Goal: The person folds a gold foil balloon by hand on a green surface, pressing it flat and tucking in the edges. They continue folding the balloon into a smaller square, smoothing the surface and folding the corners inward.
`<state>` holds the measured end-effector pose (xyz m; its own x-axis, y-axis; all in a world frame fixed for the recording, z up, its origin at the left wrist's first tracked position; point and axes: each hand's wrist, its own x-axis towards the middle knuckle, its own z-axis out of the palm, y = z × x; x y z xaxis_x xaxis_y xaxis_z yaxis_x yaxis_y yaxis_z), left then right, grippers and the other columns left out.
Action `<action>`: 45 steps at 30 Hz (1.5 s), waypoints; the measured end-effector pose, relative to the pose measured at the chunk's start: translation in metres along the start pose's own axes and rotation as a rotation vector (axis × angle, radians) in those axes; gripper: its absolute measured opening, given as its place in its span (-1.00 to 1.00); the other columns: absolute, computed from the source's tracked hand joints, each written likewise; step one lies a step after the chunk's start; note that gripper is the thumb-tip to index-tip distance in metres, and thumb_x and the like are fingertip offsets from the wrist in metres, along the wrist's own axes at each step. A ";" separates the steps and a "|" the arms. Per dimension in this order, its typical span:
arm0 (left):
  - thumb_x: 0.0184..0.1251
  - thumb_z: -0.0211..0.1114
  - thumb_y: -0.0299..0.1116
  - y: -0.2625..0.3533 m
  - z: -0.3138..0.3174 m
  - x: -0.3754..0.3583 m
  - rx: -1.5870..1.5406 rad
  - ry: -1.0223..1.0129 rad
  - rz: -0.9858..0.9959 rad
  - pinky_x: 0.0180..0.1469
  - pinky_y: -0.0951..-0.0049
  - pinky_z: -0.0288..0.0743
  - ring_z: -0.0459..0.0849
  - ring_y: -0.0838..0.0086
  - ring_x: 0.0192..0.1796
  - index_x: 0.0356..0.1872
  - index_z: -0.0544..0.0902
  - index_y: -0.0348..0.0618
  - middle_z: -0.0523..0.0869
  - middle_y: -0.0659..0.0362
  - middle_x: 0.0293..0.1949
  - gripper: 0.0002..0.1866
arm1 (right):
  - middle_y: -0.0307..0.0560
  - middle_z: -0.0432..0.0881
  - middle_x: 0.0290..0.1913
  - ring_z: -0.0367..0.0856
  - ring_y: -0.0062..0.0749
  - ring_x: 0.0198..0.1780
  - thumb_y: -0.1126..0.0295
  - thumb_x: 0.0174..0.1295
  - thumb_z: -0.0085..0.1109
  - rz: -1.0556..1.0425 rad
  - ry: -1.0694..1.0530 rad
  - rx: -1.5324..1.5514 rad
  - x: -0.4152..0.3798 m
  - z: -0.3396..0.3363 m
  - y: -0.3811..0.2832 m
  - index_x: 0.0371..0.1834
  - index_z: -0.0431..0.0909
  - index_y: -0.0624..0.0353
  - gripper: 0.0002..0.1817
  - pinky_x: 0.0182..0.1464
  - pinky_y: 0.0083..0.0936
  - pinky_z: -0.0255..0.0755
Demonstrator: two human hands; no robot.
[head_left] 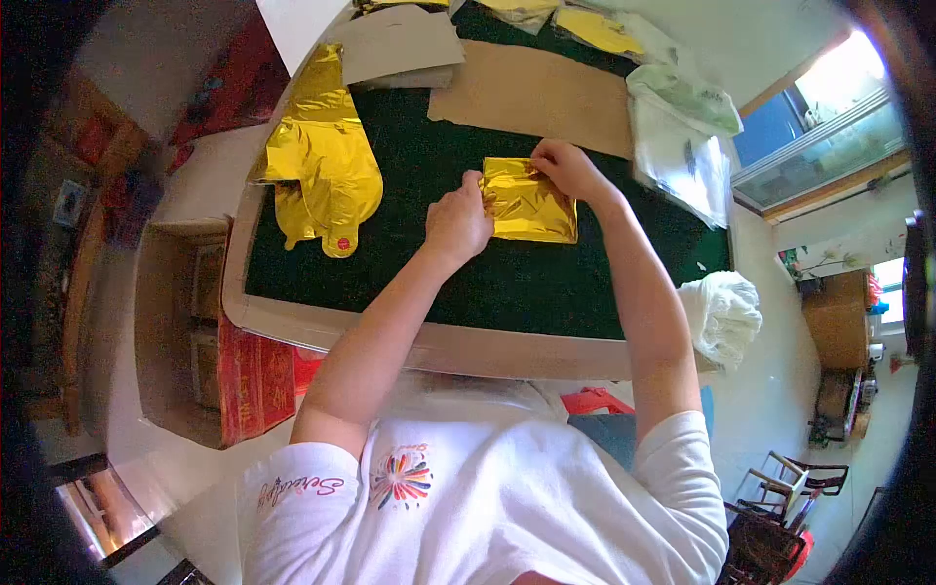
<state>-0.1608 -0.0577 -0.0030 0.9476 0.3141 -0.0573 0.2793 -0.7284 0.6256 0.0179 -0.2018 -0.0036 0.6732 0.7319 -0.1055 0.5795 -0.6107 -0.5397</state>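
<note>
A folded sheet of shiny gold foil (531,210) lies on the dark green table surface (409,283). My left hand (460,219) is at its left edge, with the fingers bent and pressed against the foil. At the top right of the foil, my right hand (570,171) pinches its edge between thumb and fingers. Farther left lie flat gold foil balloons (336,180), with rounded ends and a small red mark near the bottom. Neither hand touches them.
Grey card (405,47) and brown cardboard (546,93) lie at the back. Clear plastic bags (682,161) are at the right, a white bundle (726,317) at the right corner. An open carton (180,331) stands left of the table, chairs (780,487) at far right.
</note>
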 end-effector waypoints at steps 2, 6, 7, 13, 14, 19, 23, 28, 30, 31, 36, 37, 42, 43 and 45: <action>0.12 0.23 -0.43 0.000 0.000 0.000 0.005 0.011 0.027 -0.05 0.05 0.51 0.70 0.05 -0.12 0.16 0.32 -0.20 0.71 -0.10 -0.22 -0.47 | 0.04 0.64 -0.28 0.62 -0.01 -0.17 0.28 0.24 0.08 -0.025 0.197 -0.101 -0.008 0.011 -0.004 -0.25 0.56 0.12 -0.82 -0.08 -0.14 0.47; 0.05 0.37 -0.39 0.000 0.000 0.000 -0.015 0.007 -0.019 -0.07 0.09 0.55 0.69 0.01 -0.16 0.21 0.32 -0.18 0.70 -0.09 -0.28 -0.35 | 0.07 0.65 -0.24 0.62 -0.02 -0.15 0.22 0.28 0.06 -0.102 0.306 -0.190 -0.008 0.017 -0.001 -0.19 0.56 0.14 -0.76 -0.05 -0.15 0.46; 0.05 0.38 -0.39 0.002 -0.001 0.000 -0.014 0.013 -0.020 -0.07 0.09 0.56 0.70 0.01 -0.16 0.21 0.32 -0.18 0.70 -0.10 -0.28 -0.34 | 0.05 0.64 -0.20 0.61 -0.10 -0.15 0.23 0.32 0.05 -0.039 0.240 -0.104 -0.008 0.012 -0.005 -0.15 0.56 0.19 -0.74 -0.04 -0.26 0.45; 0.06 0.38 -0.42 -0.002 0.003 -0.002 -0.030 0.041 -0.005 -0.14 0.11 0.58 0.71 0.04 -0.23 0.22 0.32 -0.17 0.71 -0.06 -0.34 -0.34 | -0.08 0.62 -0.33 0.55 -0.41 -0.31 0.18 0.39 0.00 0.026 0.020 0.104 -0.001 -0.008 -0.009 -0.11 0.57 0.27 -0.66 -0.20 -0.46 0.44; 0.06 0.38 -0.42 -0.002 0.002 -0.002 -0.031 0.045 -0.006 -0.14 0.11 0.58 0.71 0.04 -0.23 0.22 0.32 -0.17 0.71 -0.06 -0.34 -0.34 | -0.12 0.60 -0.38 0.52 -0.48 -0.35 0.18 0.39 0.01 0.034 -0.060 0.134 -0.002 -0.011 -0.014 -0.13 0.57 0.27 -0.66 -0.25 -0.50 0.43; 0.15 0.26 -0.38 0.002 -0.003 -0.003 -0.032 -0.054 -0.041 -0.02 0.04 0.47 0.69 0.08 -0.13 0.19 0.31 -0.16 0.71 -0.07 -0.22 -0.45 | -0.20 0.58 -0.45 0.51 -0.48 -0.43 0.19 0.37 0.06 0.097 -0.160 0.182 -0.003 -0.011 -0.018 -0.23 0.56 0.26 -0.70 -0.30 -0.52 0.41; 0.15 0.26 -0.39 0.003 -0.004 -0.004 -0.059 -0.055 -0.046 -0.01 0.05 0.47 0.69 0.08 -0.12 0.20 0.31 -0.17 0.71 -0.06 -0.20 -0.44 | 0.01 0.66 -0.40 0.64 -0.09 -0.31 0.15 0.31 0.07 -0.125 0.254 -0.086 -0.009 0.011 -0.013 -0.29 0.56 0.17 -0.71 -0.19 -0.26 0.47; 0.06 0.38 -0.39 -0.008 0.011 -0.001 -0.034 0.098 0.028 -0.21 0.14 0.57 0.71 0.11 -0.30 0.21 0.33 -0.19 0.69 0.03 -0.42 -0.35 | 0.02 0.63 -0.30 0.59 -0.02 -0.15 0.21 0.31 0.05 -0.153 0.298 -0.181 -0.015 0.021 -0.014 -0.22 0.56 0.12 -0.78 -0.04 -0.18 0.40; 0.06 0.38 -0.40 -0.011 0.013 0.000 -0.035 0.101 0.037 -0.21 0.14 0.57 0.71 0.12 -0.31 0.21 0.33 -0.19 0.69 0.04 -0.43 -0.36 | 0.01 0.61 -0.25 0.57 -0.03 -0.09 0.23 0.31 0.05 -0.171 0.313 -0.224 -0.019 0.020 -0.018 -0.19 0.56 0.11 -0.79 0.00 -0.17 0.38; 0.05 0.37 -0.40 -0.011 0.013 0.000 -0.036 0.103 0.046 -0.21 0.14 0.57 0.71 0.12 -0.32 0.21 0.32 -0.20 0.69 0.04 -0.44 -0.36 | 0.04 0.59 -0.15 0.55 -0.01 -0.05 0.28 0.30 0.07 -0.218 0.462 -0.275 -0.026 0.018 -0.027 -0.14 0.55 0.14 -0.79 0.01 -0.18 0.40; 0.07 0.35 -0.41 -0.011 0.012 -0.001 -0.019 0.099 0.049 -0.22 0.16 0.58 0.72 0.15 -0.34 0.20 0.32 -0.20 0.69 0.05 -0.45 -0.37 | 0.04 0.52 0.06 0.48 0.00 0.09 0.35 0.26 0.11 -0.351 0.517 -0.212 -0.093 0.018 -0.057 0.01 0.52 0.16 -0.72 0.11 -0.16 0.37; 0.09 0.35 -0.41 -0.011 0.013 0.000 -0.012 0.100 0.051 -0.23 0.17 0.58 0.72 0.16 -0.34 0.21 0.31 -0.19 0.70 0.05 -0.45 -0.38 | 0.04 0.47 0.15 0.43 -0.01 0.18 0.35 0.26 0.11 -0.388 0.432 -0.211 -0.108 0.027 -0.058 0.11 0.47 0.14 -0.65 0.20 -0.15 0.31; 0.11 0.35 -0.35 -0.011 0.007 0.001 -0.090 0.068 0.044 -0.21 0.21 0.59 0.73 0.17 -0.31 0.19 0.39 -0.19 0.72 0.02 -0.41 -0.42 | 0.00 0.14 0.47 0.06 -0.08 0.49 0.25 0.31 0.08 -0.358 0.190 -0.332 -0.137 0.055 -0.057 0.43 0.18 0.06 -0.38 0.44 -0.07 0.01; 0.12 0.35 -0.33 -0.014 0.003 0.003 -0.159 0.062 0.071 -0.20 0.22 0.59 0.73 0.17 -0.30 0.17 0.42 -0.20 0.72 0.01 -0.39 -0.45 | 0.00 0.14 0.47 0.06 -0.08 0.49 0.25 0.31 0.08 -0.361 0.196 -0.330 -0.138 0.056 -0.054 0.43 0.18 0.06 -0.38 0.44 -0.07 0.01; 0.13 0.34 -0.32 -0.017 -0.011 0.006 -0.203 0.068 0.065 -0.18 0.23 0.59 0.73 0.18 -0.28 0.09 0.53 -0.18 0.74 0.00 -0.34 -0.54 | 0.00 0.16 0.46 0.08 -0.07 0.48 0.24 0.31 0.07 -0.350 0.188 -0.331 -0.137 0.056 -0.056 0.43 0.19 0.07 -0.39 0.43 -0.05 0.02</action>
<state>-0.1614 -0.0363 -0.0053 0.9480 0.3162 0.0364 0.1750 -0.6133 0.7702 -0.1325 -0.2512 -0.0059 0.4663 0.8612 0.2023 0.8786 -0.4242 -0.2194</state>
